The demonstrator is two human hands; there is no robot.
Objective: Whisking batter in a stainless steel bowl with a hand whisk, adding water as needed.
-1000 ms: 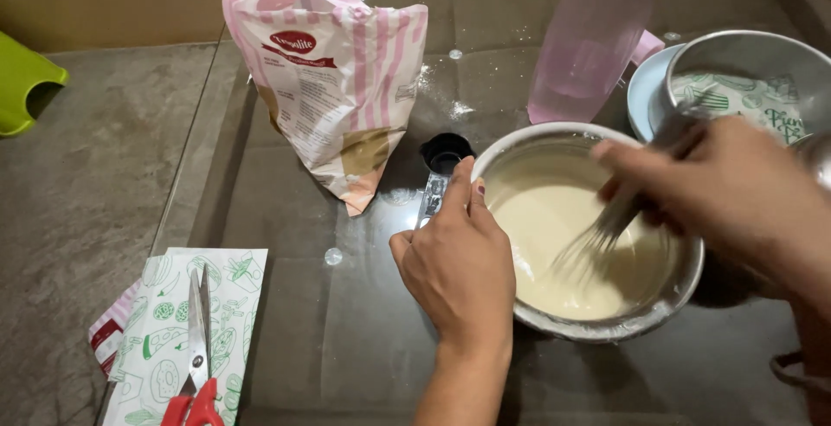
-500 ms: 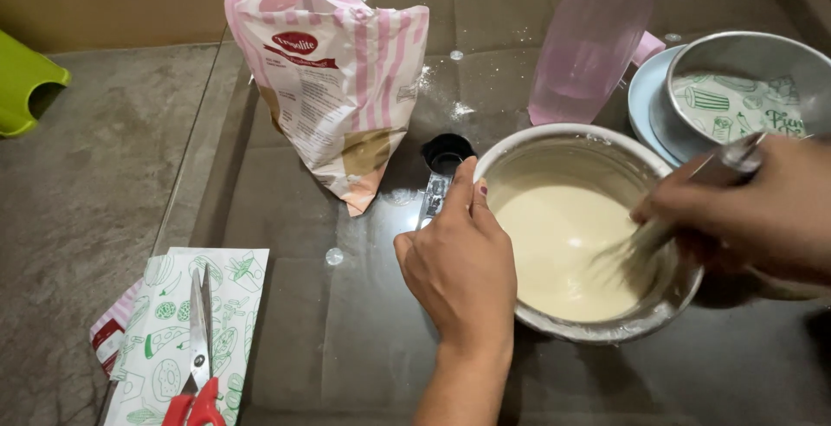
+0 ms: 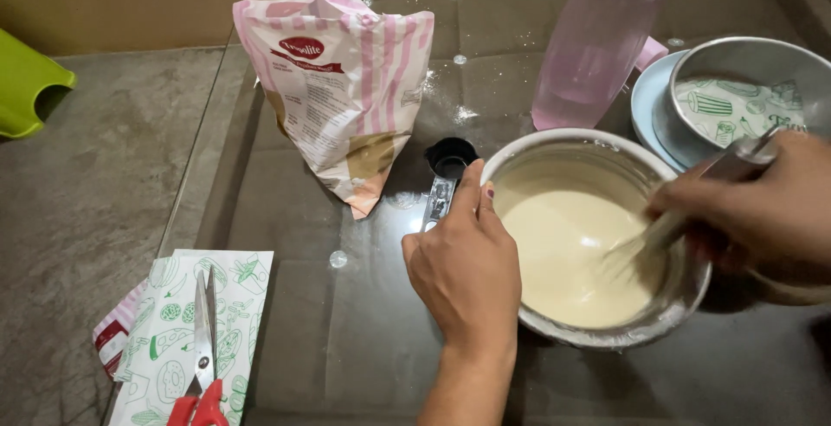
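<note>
Now the left hand braces the bowl of batter at mid-table, while the right hand, fist closed around what seems a whisk, stirs; smooth circles come next.

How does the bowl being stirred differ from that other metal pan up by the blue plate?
The mixing bowl holds pale batter, while the metal pan holds only a printed paper liner. The bowl sits straight on the glass table; the pan rests on a light blue plate. The left hand steadies the bowl and the right hand works a whisk in it; nobody touches the pan. Both are round and metallic.
</note>
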